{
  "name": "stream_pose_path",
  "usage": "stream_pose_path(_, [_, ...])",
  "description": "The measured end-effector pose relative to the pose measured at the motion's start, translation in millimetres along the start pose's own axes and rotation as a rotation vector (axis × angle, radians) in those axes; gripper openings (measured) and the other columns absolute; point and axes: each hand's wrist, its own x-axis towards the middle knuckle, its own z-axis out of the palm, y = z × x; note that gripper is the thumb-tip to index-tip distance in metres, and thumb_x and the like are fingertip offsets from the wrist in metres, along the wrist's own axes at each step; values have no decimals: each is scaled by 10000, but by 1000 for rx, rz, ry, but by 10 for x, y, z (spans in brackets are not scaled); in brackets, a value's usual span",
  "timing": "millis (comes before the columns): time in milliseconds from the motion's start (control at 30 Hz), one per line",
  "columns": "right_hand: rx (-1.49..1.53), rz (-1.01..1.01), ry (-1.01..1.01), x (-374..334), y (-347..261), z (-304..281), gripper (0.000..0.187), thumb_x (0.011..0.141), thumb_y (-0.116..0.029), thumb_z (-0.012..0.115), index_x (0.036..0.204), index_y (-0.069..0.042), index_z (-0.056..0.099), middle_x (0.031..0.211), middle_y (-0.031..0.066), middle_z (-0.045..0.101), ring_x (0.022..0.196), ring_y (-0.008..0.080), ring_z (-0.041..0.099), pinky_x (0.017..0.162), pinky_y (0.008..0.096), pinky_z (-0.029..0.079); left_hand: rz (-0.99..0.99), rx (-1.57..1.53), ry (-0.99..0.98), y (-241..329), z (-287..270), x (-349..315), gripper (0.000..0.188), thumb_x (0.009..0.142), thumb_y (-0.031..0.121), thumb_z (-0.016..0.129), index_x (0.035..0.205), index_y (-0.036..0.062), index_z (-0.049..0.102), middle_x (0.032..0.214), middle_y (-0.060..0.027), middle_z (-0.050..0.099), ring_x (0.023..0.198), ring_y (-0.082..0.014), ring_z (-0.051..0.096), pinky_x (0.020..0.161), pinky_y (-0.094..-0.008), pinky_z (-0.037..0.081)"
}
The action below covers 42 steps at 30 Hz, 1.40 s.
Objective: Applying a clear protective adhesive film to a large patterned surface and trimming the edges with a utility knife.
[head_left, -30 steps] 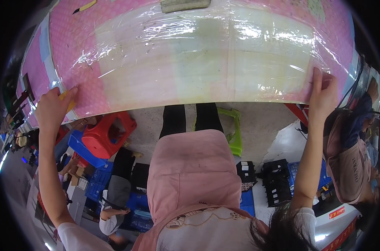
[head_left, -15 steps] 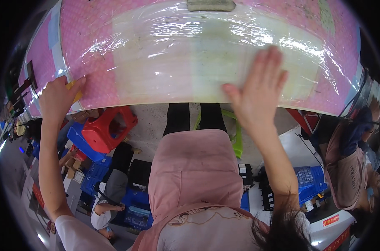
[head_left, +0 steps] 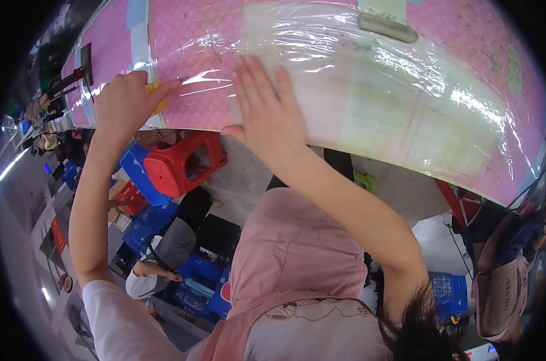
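My left hand [head_left: 123, 105] is closed around a small yellow object [head_left: 159, 98], mostly hidden by the fingers, at the left part of the tabletop. My right hand [head_left: 271, 114] lies flat with fingers stretched, palm down on the shiny clear film [head_left: 327, 111] over the table. Pink bubble-patterned sheeting [head_left: 194, 111] and a pale whitish-yellow panel [head_left: 393, 114] show under the film. Between the two hands is a short stretch of pink surface. A light blue strip [head_left: 139, 45] runs away from me beyond the left hand.
A flat grey-brown bar [head_left: 387, 27] lies toward the table's far side. Below the near edge are a red plastic stool [head_left: 164, 171], blue crates [head_left: 149, 225] and a green stool [head_left: 364, 180]. One person [head_left: 170, 249] is at the lower left, another [head_left: 504, 271] at the right.
My right hand has swept left across the film, from the pale panel to near my left hand. The view has turned, so the table sits tilted. The left hand still grips the yellow object.
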Motion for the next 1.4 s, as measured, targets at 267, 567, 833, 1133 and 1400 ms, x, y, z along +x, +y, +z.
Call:
stream_pose_path(267, [-55, -115, -68, 273, -294, 108, 861, 799, -633, 418, 1391, -15, 322, 1482, 140, 238, 1393, 307, 113, 1118, 450, 98, 187, -5, 102, 85, -102, -64, 475, 788, 460, 605, 1004, 41, 543, 680, -214, 622, 653, -380, 637, 555, -450, 506])
stream_pose_path(567, [-7, -80, -77, 288, -335, 50, 902, 770, -635, 460, 1406, -20, 288, 1491, 154, 204, 1392, 312, 112, 1119, 455, 94, 390, -86, -318, -49, -160, 165, 433, 762, 364, 596, 1087, 87, 517, 884, -203, 634, 869, -387, 608, 763, -458, 473])
stream_pose_path(833, [42, -99, -35, 267, -310, 91, 913, 751, -622, 506, 1402, -17, 293, 1486, 151, 217, 1390, 285, 138, 1120, 459, 97, 350, -482, -667, -191, 3, 376, 354, 736, 247, 649, 989, 37, 521, 894, -141, 630, 862, -261, 622, 763, -351, 472])
stream_pose_path(1133, [92, 107, 78, -46, 437, -187, 855, 750, -548, 580, 1324, 50, 373, 1422, 215, 312, 1345, 363, 242, 1088, 497, 177, 400, -285, -548, -185, 131, 421, 370, 738, 297, 634, 977, 22, 570, 948, -176, 626, 927, -334, 596, 799, -397, 461])
stream_pose_path(1400, [-96, 423, 221, 82, 433, -138, 910, 773, -586, 538, 1312, 118, 337, 1414, 288, 269, 1352, 386, 215, 1071, 531, 173, 458, -334, -641, -287, 163, 453, 397, 763, 281, 607, 1024, -6, 524, 932, -206, 614, 919, -329, 602, 789, -396, 470])
